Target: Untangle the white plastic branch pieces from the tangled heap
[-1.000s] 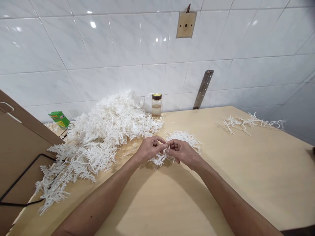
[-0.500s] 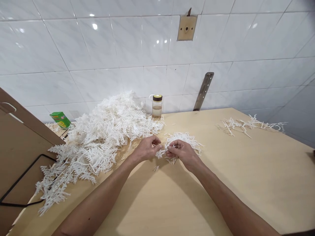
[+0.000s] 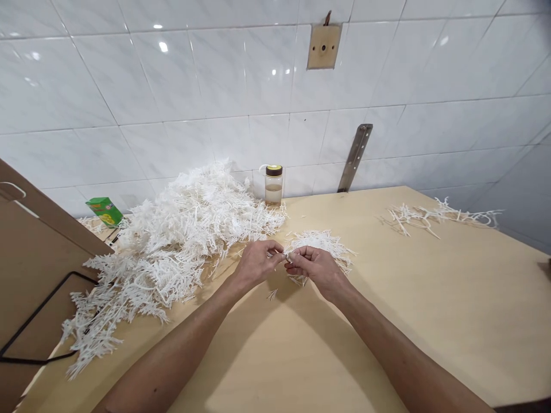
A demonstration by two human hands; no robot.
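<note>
My left hand [image 3: 259, 261] and my right hand [image 3: 315, 265] meet at the fingertips over the table [image 3: 267, 355]. Both are closed in a pinch around a small white piece, mostly hidden by the fingers. Just behind and beneath my right hand lies a small pile of thin white sprigs [image 3: 329, 242]. A large heap of white branched plastic-looking pieces [image 3: 185, 223] spreads out to the left of my left hand. One tiny loose sprig [image 3: 271, 295] lies on the table in front of my hands.
A bottle with a dark lid [image 3: 274, 186] stands by the tiled wall. Bare white stems [image 3: 424, 216] lie at the right back. At the left are a green box [image 3: 104, 211], a cardboard box [image 3: 38, 246] and a black wire frame [image 3: 32, 311].
My hands have come closer together, so the fingertips now meet. The white piece that showed between them is now mostly covered. The camera view has shifted slightly.
</note>
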